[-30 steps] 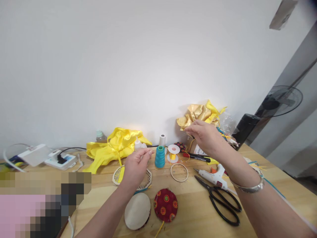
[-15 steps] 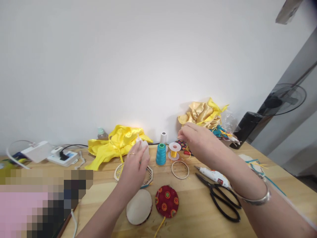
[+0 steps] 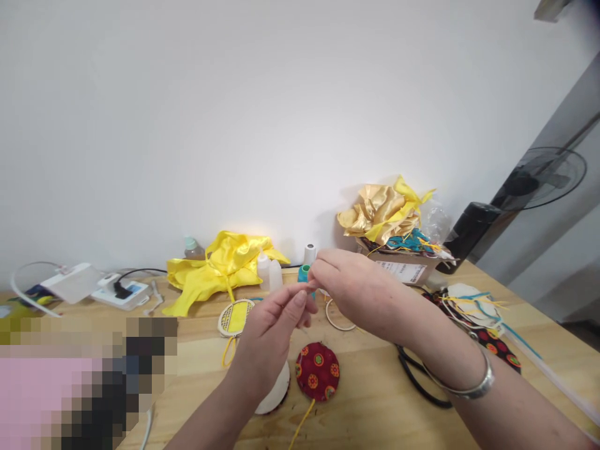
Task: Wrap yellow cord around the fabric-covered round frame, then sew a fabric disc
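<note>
While the left hand (image 3: 277, 328) touches the right hand (image 3: 356, 284), the round red disc (image 3: 317, 372) lies at their six o'clock.
Both bunch narrow; whether they grip anything I cannot tell; the left is nearer.

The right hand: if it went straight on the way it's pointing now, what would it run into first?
Most likely the left hand. The right hand points across toward it, and the two meet or nearly meet in this view; whether they quite touch is unclear.
</note>
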The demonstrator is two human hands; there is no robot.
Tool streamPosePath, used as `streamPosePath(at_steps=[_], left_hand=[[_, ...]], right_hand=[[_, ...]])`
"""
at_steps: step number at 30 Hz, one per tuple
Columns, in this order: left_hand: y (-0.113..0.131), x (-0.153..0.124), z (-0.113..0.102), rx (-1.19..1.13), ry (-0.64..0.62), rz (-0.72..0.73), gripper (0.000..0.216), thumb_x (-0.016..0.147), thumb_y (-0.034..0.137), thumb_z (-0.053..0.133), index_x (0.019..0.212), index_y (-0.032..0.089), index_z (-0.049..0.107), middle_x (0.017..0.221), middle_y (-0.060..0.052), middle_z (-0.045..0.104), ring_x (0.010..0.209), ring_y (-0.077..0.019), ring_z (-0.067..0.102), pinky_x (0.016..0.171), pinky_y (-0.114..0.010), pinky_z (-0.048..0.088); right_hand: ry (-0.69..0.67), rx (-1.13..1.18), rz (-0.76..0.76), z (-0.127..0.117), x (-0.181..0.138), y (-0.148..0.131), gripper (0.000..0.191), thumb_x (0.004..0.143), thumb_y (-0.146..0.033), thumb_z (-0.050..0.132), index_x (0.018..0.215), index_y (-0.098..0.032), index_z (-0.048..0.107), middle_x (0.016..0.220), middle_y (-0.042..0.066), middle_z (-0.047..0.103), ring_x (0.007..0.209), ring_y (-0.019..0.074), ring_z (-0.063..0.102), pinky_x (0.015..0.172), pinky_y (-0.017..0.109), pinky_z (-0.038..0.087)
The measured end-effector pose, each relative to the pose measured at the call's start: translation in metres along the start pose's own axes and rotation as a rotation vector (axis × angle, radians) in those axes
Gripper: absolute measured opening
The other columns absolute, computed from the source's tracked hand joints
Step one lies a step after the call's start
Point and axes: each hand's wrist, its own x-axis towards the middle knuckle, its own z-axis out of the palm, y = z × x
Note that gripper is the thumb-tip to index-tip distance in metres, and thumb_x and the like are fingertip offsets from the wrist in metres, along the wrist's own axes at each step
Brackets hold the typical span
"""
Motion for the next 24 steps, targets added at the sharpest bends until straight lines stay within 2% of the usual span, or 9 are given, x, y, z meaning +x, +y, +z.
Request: streamPosePath(at_steps=[3, 5, 9, 11, 13, 15, 20, 22, 24], left_hand=[[0.000, -0.002, -0.002, 0.013, 0.037, -0.027, 0.016, 0.084, 0.028, 0.054, 0.084, 0.018, 0.066, 0.060, 0.003, 0.048, 0.057, -0.0080, 0.040, 0.052, -0.019, 0.035], [0.000, -0.004, -0.004, -0.033, 0.082, -0.020, 0.015, 0.084, 0.028, 0.054, 0.082, 0.018, 0.065, 0.057, 0.005, 0.043, 0.054, -0.0072, 0.036, 0.049, -0.018, 0.032], [0.003, -0.006, -0.008, -0.208, 0.178, 0.037, 0.012, 0.084, 0.024, 0.054, 0.080, 0.018, 0.063, 0.058, 0.005, 0.041, 0.054, -0.0061, 0.034, 0.048, -0.016, 0.031], [0.004, -0.006, -0.009, -0.275, 0.207, 0.081, 0.012, 0.084, 0.022, 0.053, 0.078, 0.017, 0.063, 0.063, 0.004, 0.045, 0.055, -0.0059, 0.035, 0.049, -0.016, 0.033], [0.007, -0.005, -0.010, -0.327, 0.228, 0.120, 0.014, 0.084, 0.021, 0.053, 0.075, 0.016, 0.062, 0.065, 0.003, 0.047, 0.057, -0.0063, 0.037, 0.051, -0.015, 0.036], [0.009, -0.004, -0.011, -0.365, 0.259, 0.141, 0.014, 0.083, 0.021, 0.054, 0.072, 0.016, 0.061, 0.064, 0.002, 0.047, 0.059, -0.0070, 0.040, 0.054, -0.015, 0.040], [0.026, -0.015, -0.016, -0.393, 0.331, 0.144, 0.011, 0.081, 0.017, 0.056, 0.070, 0.017, 0.060, 0.064, 0.003, 0.045, 0.058, -0.0073, 0.040, 0.052, -0.014, 0.042], [0.034, -0.024, -0.020, -0.363, 0.371, 0.143, 0.012, 0.079, 0.016, 0.058, 0.068, 0.017, 0.059, 0.063, 0.002, 0.045, 0.059, -0.0082, 0.041, 0.053, -0.015, 0.044], [0.037, -0.032, -0.025, -0.302, 0.434, 0.194, 0.008, 0.076, 0.016, 0.062, 0.067, 0.017, 0.061, 0.065, 0.002, 0.046, 0.059, -0.0082, 0.040, 0.050, -0.014, 0.043]], right_hand=[[0.028, 0.051, -0.020, 0.005, 0.001, 0.002, 0.020, 0.080, -0.001, 0.040, 0.076, -0.014, 0.055, 0.077, 0.005, 0.055, 0.066, 0.0133, 0.046, 0.059, 0.026, 0.036], [0.133, 0.130, 0.005, 0.012, 0.002, 0.004, 0.018, 0.083, -0.007, 0.041, 0.081, -0.015, 0.056, 0.080, 0.005, 0.057, 0.071, 0.0139, 0.049, 0.064, 0.026, 0.038], [0.362, 0.543, 0.279, 0.029, 0.002, 0.004, 0.026, 0.088, -0.016, 0.041, 0.110, -0.013, 0.053, 0.100, 0.010, 0.062, 0.091, 0.0162, 0.055, 0.080, 0.031, 0.043], [0.270, 0.825, 0.282, 0.038, 0.001, -0.001, 0.042, 0.086, -0.018, 0.044, 0.128, -0.014, 0.040, 0.113, 0.012, 0.059, 0.101, 0.0166, 0.055, 0.085, 0.032, 0.044], [0.121, 1.062, 0.166, 0.045, 0.001, -0.009, 0.053, 0.085, -0.018, 0.045, 0.136, -0.018, 0.029, 0.122, 0.011, 0.055, 0.109, 0.0158, 0.052, 0.090, 0.032, 0.043], [0.021, 1.198, 0.073, 0.051, 0.002, -0.016, 0.052, 0.086, -0.017, 0.043, 0.136, -0.024, 0.030, 0.118, 0.006, 0.058, 0.106, 0.0141, 0.054, 0.089, 0.031, 0.044], [-0.109, 1.126, 0.097, 0.070, 0.005, -0.015, 0.022, 0.085, -0.018, 0.046, 0.098, -0.020, 0.064, 0.070, -0.002, 0.062, 0.065, 0.0103, 0.057, 0.063, 0.023, 0.047], [-0.067, 0.983, 0.128, 0.076, 0.006, -0.008, 0.022, 0.086, -0.019, 0.044, 0.085, -0.018, 0.066, 0.066, -0.001, 0.061, 0.061, 0.0101, 0.055, 0.060, 0.023, 0.046], [0.029, 0.812, 0.133, 0.078, 0.005, 0.000, 0.020, 0.085, -0.016, 0.046, 0.090, -0.017, 0.065, 0.081, 0.003, 0.065, 0.075, 0.0129, 0.057, 0.071, 0.027, 0.047]])
